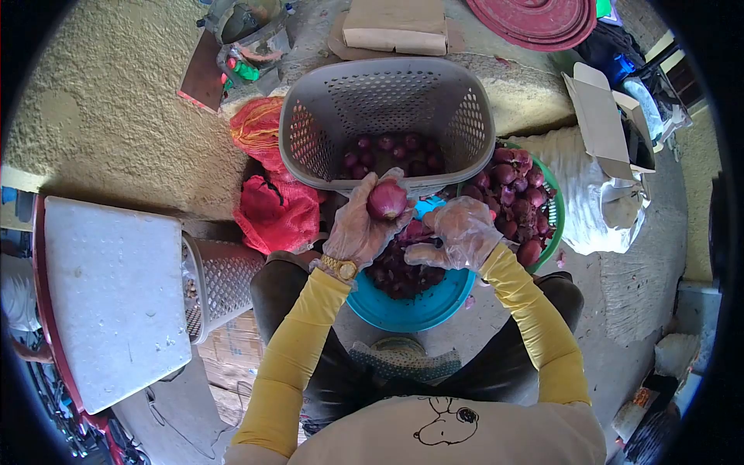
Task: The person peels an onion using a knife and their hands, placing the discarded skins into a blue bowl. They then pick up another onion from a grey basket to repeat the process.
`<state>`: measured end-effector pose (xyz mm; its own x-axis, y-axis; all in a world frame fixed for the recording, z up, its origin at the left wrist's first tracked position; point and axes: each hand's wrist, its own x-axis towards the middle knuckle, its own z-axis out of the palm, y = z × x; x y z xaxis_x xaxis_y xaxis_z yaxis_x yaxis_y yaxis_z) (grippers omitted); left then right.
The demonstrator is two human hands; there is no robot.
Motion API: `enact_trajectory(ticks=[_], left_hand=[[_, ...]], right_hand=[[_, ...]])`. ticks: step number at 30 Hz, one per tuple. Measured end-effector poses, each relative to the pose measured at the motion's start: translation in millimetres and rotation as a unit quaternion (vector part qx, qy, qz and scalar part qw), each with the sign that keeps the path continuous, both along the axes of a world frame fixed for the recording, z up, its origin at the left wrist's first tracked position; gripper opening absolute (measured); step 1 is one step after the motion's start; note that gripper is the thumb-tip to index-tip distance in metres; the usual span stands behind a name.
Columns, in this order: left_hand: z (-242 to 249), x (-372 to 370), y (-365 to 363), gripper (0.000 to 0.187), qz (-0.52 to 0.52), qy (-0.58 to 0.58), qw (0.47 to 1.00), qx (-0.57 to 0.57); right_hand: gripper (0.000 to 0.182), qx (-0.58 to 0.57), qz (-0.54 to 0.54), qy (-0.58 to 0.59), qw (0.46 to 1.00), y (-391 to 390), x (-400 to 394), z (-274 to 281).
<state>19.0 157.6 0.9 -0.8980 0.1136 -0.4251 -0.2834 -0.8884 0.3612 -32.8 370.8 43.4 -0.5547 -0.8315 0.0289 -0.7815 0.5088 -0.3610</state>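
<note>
My left hand (363,221), in a clear plastic glove with a gold watch at the wrist, holds a red onion (387,200) near the front rim of a grey perforated basket (387,77). Several onions (412,142) lie in that basket's bottom. My right hand (459,232), gloved too, is beside it to the right, its fingers curled with the thumb pointing left; whether something small is in them is hidden. Under both hands a blue basin (411,310) holds dark onion skins (399,277). On the right, a green basket (559,209) is full of red onions (515,190).
Red mesh sacks (271,209) lie left of the grey basket. A white foam lid (116,294) and another perforated basket (225,283) stand at the left. White sacks (585,194) and an open carton (601,116) are at the right. Flat cardboard (395,27) lies at the back.
</note>
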Motion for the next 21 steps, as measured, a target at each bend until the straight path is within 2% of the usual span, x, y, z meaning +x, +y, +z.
enact_trajectory(ticks=[4,6,7,9,12,16,18,21], left_hand=[[2.9,-0.2,2.9,0.042,0.029,-0.046,0.998,-0.01],[3.2,-0.1,-0.5,0.041,-0.006,-0.031,0.999,0.015],[4.1,0.0,-0.2,0.041,-0.006,-0.031,0.999,0.015],[6.1,0.5,1.0,0.042,-0.017,-0.009,0.999,0.04],[4.7,-0.5,2.2,0.047,-0.017,-0.003,1.0,0.019],[5.6,-0.2,6.1,0.051,0.029,-0.002,1.0,0.002],[4.5,-0.8,4.6,0.05,0.029,0.025,0.999,0.015],[5.2,-2.7,5.8,0.045,0.026,0.01,0.999,0.045]], right_hand=[[0.067,-0.06,-0.003,-0.007,0.998,1.6,1.8,-12.6],[0.065,-0.092,-0.018,-0.002,0.996,1.0,2.7,-9.3],[0.065,-0.092,-0.018,-0.002,0.996,0.4,3.0,-5.0],[0.066,0.005,-0.041,-0.022,0.999,-1.4,4.3,7.5],[0.069,0.049,-0.034,-0.011,0.998,-3.6,4.6,16.7],[0.071,0.013,-0.02,0.01,1.0,-0.5,4.7,6.5],[0.067,-0.057,-0.005,0.05,0.997,-0.8,6.5,-2.2],[0.061,-0.04,0.001,0.05,0.998,-1.7,5.3,-8.2]])
